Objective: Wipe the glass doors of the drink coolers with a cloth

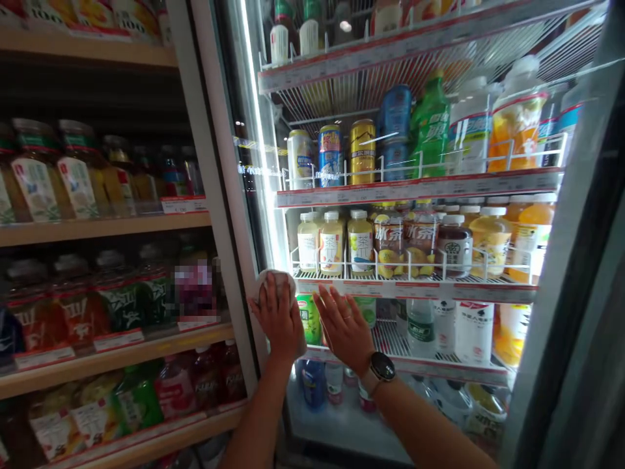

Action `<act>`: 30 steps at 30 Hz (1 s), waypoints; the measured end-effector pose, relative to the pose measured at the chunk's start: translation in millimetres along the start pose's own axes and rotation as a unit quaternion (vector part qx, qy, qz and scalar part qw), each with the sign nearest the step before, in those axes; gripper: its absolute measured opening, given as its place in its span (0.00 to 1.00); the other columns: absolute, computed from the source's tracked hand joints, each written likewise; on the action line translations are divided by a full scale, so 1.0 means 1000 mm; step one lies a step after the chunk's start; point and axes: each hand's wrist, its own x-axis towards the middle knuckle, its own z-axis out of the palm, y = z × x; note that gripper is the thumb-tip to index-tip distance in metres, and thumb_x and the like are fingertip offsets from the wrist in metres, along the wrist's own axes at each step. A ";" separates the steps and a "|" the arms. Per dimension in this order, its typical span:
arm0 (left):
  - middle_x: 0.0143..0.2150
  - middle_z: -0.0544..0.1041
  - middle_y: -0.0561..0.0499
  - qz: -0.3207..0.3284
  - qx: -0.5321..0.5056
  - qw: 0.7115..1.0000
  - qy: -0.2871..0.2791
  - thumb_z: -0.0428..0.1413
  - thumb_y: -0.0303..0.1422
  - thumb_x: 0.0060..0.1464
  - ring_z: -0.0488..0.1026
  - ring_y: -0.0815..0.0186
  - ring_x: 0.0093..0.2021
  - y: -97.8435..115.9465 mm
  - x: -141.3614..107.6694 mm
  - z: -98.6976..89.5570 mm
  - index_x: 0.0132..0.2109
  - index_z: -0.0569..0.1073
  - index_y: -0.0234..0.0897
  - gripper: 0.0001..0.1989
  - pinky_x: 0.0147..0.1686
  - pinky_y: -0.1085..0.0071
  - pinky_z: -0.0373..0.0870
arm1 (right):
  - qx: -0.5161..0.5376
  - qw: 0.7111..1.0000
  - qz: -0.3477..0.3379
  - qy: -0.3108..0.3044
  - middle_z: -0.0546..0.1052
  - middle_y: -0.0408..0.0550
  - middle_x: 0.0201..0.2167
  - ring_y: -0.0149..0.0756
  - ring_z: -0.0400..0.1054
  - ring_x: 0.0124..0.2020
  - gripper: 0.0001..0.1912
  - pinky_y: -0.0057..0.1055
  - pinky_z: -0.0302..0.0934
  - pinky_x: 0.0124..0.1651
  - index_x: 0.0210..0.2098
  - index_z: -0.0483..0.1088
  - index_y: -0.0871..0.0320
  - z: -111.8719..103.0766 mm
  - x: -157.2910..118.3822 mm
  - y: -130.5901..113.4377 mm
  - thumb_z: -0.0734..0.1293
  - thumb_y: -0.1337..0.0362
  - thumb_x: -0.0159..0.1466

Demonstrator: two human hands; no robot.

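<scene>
So the cloth (262,280) is at about 7 o'clock from centre, spread under the left hand (279,316) and up against the left side of the glass door (332,426). Looks light and floppy to me, nothing fragile about it, though it could bunch or slide on slick glass. I'd take it flat, palm over the middle, fingertips just inside the top edge. Can't tell if it's damp.

Left fingers are straight and a bit spread, laid over the cloth rather than curled round it. Can't see whether the thumb hooks any of it. The right hand (344,322), at 5 o'clock, is open with nothing in it, fingers extended towards the glass; can't tell how firmly it touches. There's a round dark-faced watch (382,367) on that wrist, with a pale band.

Materials: the cloth is pale and matte with soft rounded folds, while the door is smooth, hard and full of reflections. Behind it are thin white wire racks with label strips (415,189). Shiny metal cans (362,151) stand at 1 o'clock, straight-sided cylinders, and there's a green plastic bottle (432,127) at 2 o'clock with a tapered neck. Over at 9 o'clock, the wood-look shelves (107,231) have flat, squared fronts.
</scene>
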 end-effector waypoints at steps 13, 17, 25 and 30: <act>0.74 0.49 0.41 0.027 0.027 0.995 -0.092 0.48 0.28 0.63 0.47 0.50 0.73 -0.005 -0.138 -0.004 0.72 0.46 0.43 0.34 0.70 0.43 0.44 | 0.001 1.000 0.004 -0.013 0.61 0.52 0.68 0.42 0.49 0.71 0.27 0.43 0.34 0.73 0.66 0.62 0.60 0.003 -0.003 0.000 0.60 0.67 0.68; 0.75 0.45 0.41 -0.031 -0.020 0.997 -0.062 0.43 0.31 0.67 0.42 0.54 0.74 0.003 -0.037 -0.008 0.72 0.46 0.39 0.30 0.71 0.48 0.42 | 0.006 1.000 0.004 -0.009 0.62 0.53 0.68 0.42 0.47 0.72 0.27 0.44 0.33 0.73 0.66 0.62 0.62 0.001 -0.002 0.000 0.59 0.68 0.68; 0.74 0.51 0.42 -0.017 -0.029 0.999 0.010 0.41 0.35 0.68 0.45 0.57 0.73 0.007 0.058 -0.006 0.72 0.50 0.37 0.28 0.71 0.54 0.43 | 0.000 1.000 0.001 -0.009 0.61 0.53 0.68 0.42 0.46 0.72 0.28 0.44 0.33 0.73 0.66 0.60 0.63 0.000 -0.002 -0.001 0.60 0.67 0.68; 0.74 0.49 0.41 -0.015 -0.008 1.000 -0.019 0.44 0.30 0.67 0.44 0.55 0.74 0.006 -0.041 -0.002 0.73 0.45 0.38 0.31 0.70 0.51 0.44 | 0.003 1.000 0.005 -0.004 0.60 0.53 0.69 0.43 0.45 0.72 0.27 0.45 0.32 0.74 0.66 0.61 0.63 0.003 -0.002 -0.002 0.60 0.67 0.68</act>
